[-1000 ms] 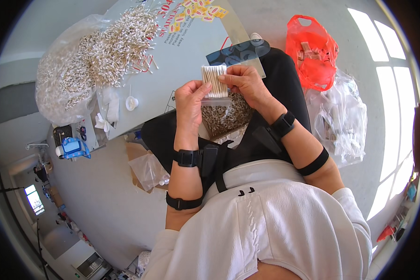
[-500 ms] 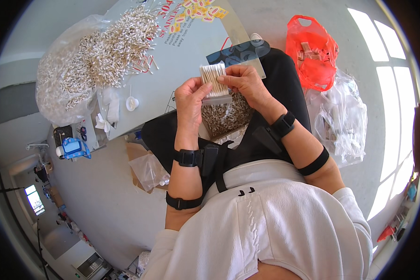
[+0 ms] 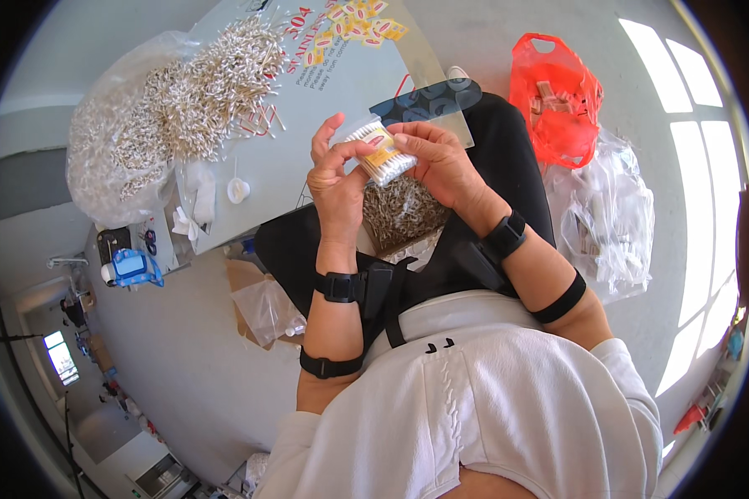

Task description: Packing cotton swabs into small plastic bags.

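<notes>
White cotton swabs, a bundle point(image 3: 380, 155) in a clear sleeve with a yellow label, sit between both hands above the lap, just above picture centre. Left hand point(image 3: 334, 181) grips the bundle's 9 o'clock end: thumb and lower fingers clamped on it, index and middle fingers raised and spread apart. Right hand point(image 3: 443, 163) covers the 3 o'clock end, fingers curled together and pressing on the pack, thumb under. Directly below at 6 o'clock, an open tray of loose swabs point(image 3: 401, 211) rests on the black lap. At 10 o'clock of the hands, a big heap of loose swabs point(image 3: 195, 91) spills from a clear bag onto a grey table point(image 3: 324, 108). Small yellow labels point(image 3: 359, 18) lie at 12 o'clock. Orange plastic bag point(image 3: 558, 93) at 2 o'clock, clear bags point(image 3: 609, 218) at 3 o'clock, blue tool point(image 3: 133, 268) at 8 o'clock on the floor

Step, as judged: packing stage, bundle already filled and being squared or closed by hand; cannot tell if the sleeve mouth is sealed. Next move likely calls for steady pinch at both ends so swabs don't slip out, then tidying the open end
</notes>
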`<action>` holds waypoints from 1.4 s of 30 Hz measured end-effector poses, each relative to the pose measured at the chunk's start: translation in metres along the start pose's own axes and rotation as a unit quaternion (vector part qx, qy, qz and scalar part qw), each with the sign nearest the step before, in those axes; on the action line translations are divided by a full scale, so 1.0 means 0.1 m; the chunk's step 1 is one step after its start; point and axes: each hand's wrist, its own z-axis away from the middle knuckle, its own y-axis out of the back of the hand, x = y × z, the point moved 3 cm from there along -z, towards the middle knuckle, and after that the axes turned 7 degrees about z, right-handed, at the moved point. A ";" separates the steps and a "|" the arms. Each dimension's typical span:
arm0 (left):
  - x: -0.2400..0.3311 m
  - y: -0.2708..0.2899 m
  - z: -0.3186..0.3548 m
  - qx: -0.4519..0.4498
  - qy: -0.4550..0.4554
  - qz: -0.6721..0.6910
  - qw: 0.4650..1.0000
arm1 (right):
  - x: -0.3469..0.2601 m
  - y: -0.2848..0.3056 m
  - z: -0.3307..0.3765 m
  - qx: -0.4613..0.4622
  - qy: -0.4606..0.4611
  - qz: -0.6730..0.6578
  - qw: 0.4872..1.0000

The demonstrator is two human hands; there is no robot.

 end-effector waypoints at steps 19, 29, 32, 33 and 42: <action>0.18 -0.14 0.02 0.005 0.110 0.093 0.990 | -0.02 -0.06 0.03 -0.057 0.076 0.151 0.984; 0.16 -0.13 0.06 0.041 0.046 0.027 0.998 | 0.02 -0.03 0.02 -0.059 0.084 0.148 0.984; 0.16 -0.13 0.04 0.032 0.065 0.008 0.997 | 0.01 -0.02 0.02 -0.060 0.080 0.147 0.984; 0.16 -0.14 0.05 0.034 0.076 0.040 0.996 | 0.01 -0.02 0.02 -0.062 0.079 0.144 0.984; 0.12 -0.11 -0.04 0.001 0.013 -0.034 0.999 | -0.01 0.06 -0.04 0.005 0.119 0.266 0.957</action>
